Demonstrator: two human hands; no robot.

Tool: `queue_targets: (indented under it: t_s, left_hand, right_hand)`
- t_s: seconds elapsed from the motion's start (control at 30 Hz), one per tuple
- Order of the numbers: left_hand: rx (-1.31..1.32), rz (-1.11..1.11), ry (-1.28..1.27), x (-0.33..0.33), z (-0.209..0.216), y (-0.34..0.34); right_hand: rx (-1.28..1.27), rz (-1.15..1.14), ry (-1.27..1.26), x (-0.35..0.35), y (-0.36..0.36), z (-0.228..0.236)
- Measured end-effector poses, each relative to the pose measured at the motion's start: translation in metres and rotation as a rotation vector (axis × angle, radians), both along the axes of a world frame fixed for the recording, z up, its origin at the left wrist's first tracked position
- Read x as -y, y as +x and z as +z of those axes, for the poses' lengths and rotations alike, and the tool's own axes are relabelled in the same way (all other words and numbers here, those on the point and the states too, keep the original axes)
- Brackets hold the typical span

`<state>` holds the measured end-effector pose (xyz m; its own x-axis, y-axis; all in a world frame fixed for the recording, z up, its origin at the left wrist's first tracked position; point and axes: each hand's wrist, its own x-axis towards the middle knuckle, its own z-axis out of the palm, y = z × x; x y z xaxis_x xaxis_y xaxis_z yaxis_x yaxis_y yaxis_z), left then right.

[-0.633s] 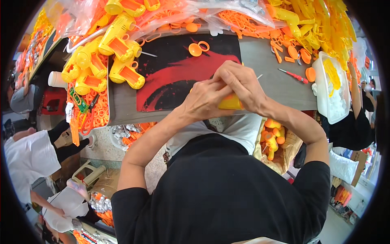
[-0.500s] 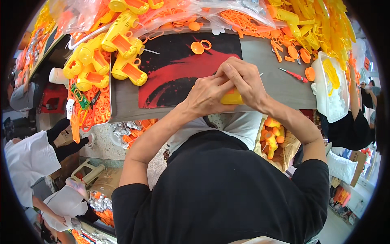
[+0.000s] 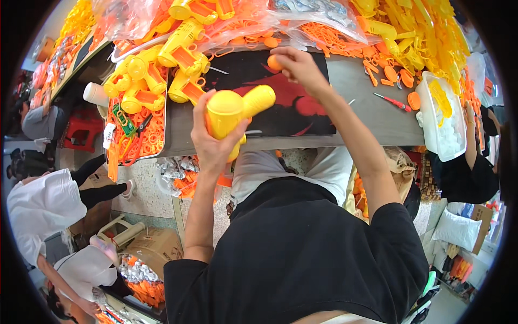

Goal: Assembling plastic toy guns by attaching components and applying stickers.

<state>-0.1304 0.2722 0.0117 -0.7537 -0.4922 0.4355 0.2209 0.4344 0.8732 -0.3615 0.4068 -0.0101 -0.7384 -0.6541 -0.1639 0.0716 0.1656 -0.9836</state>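
Observation:
My left hand is wrapped round a yellow hair-dryer-shaped plastic toy body, held up above the table's front edge. Its wide round end faces up, and a ribbed yellow barrel sticks out to the right. Over the far part of the dark mat with a red pattern, my right hand pinches a round orange cap between thumb and fingers. That hand hides part of the mat behind it.
A tray at the left holds yellow toy bodies and orange rings. At the right lie a red screwdriver, orange discs and a white tub. Yellow parts pile up at the back right. Other people stand nearby.
My hands, clasped together over a yellow part before, have come apart. The left has moved left with the yellow toy body; the right has reached forward to the orange cap on the mat.

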Motion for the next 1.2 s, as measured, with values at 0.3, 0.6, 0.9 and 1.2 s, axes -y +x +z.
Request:
queue_targets:
  t_s: [0.3,0.6,0.9,1.2]
  left_hand:
    - [-0.039,-0.135,0.25,-0.016,0.008,-0.04]
    - [0.024,-0.32,0.407,-0.026,0.014,-0.045]
    - [0.114,-0.387,0.351,-0.059,0.024,-0.054]
    - [-0.14,-0.488,-0.569,-0.045,0.033,-0.064]
  right_hand:
    - [0.347,0.082,-0.317,-0.054,0.055,0.043]
    - [-0.252,0.066,-0.232,-0.083,0.067,0.044]
    - [0.638,0.143,-0.486,-0.077,0.05,0.053]
    - [0.325,0.161,0.031,-0.117,0.069,0.044]
